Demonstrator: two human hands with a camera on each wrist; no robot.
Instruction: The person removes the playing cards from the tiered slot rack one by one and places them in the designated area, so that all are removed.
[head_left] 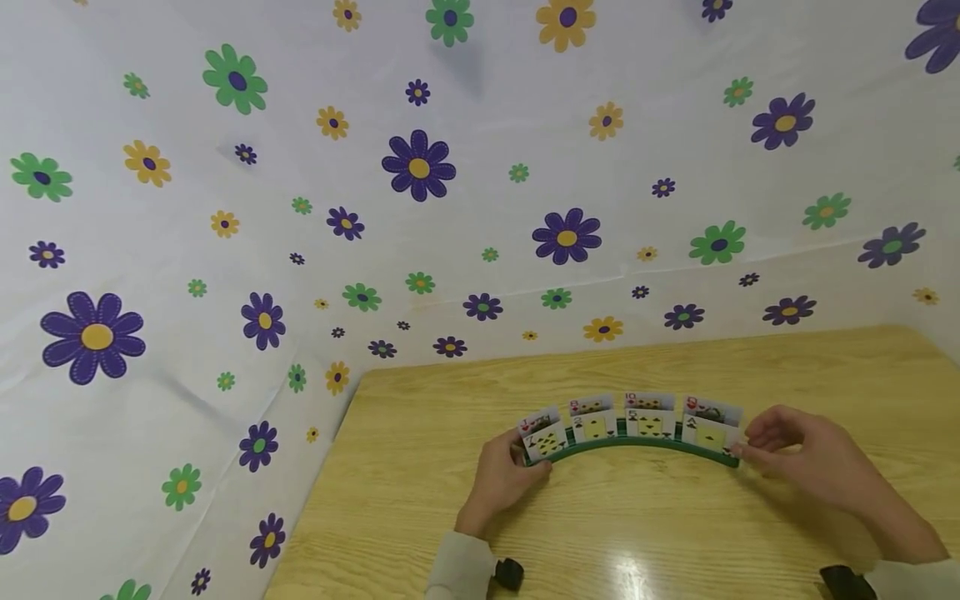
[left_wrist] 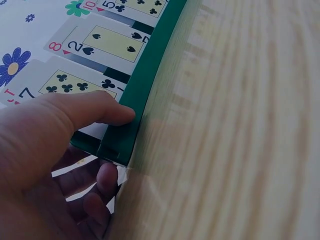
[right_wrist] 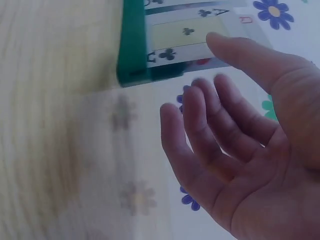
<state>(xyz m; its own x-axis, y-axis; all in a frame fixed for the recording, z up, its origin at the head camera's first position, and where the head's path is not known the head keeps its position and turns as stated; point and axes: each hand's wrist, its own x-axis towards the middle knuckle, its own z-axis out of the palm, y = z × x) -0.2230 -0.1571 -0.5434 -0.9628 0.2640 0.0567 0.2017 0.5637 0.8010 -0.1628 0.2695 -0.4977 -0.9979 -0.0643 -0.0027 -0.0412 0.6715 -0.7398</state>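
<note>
The left hand (head_left: 501, 478) pinches one end of the green card rack (head_left: 637, 443), short of the far edge of the desk (head_left: 390, 467); the right hand (head_left: 813, 457) (thumb at the ace (head_left: 708, 437)) is loosely spread, gripping nothing.

A: What's getting lost, L wrist view?
B: Your L hand (left_wrist: 45, 135) is covering pt of the 7 of clubs (left_wrist: 72, 81); pic edge is cropping the hand.
A: R wrist view?
B: Top edge is cutting off your green holder (right_wrist: 132, 50); tabletop (right_wrist: 40, 150) is looking blurry.
A: Head cam?
B: Front cards (head_left: 595, 427) are hiding btms of back cards (head_left: 591, 405).
</note>
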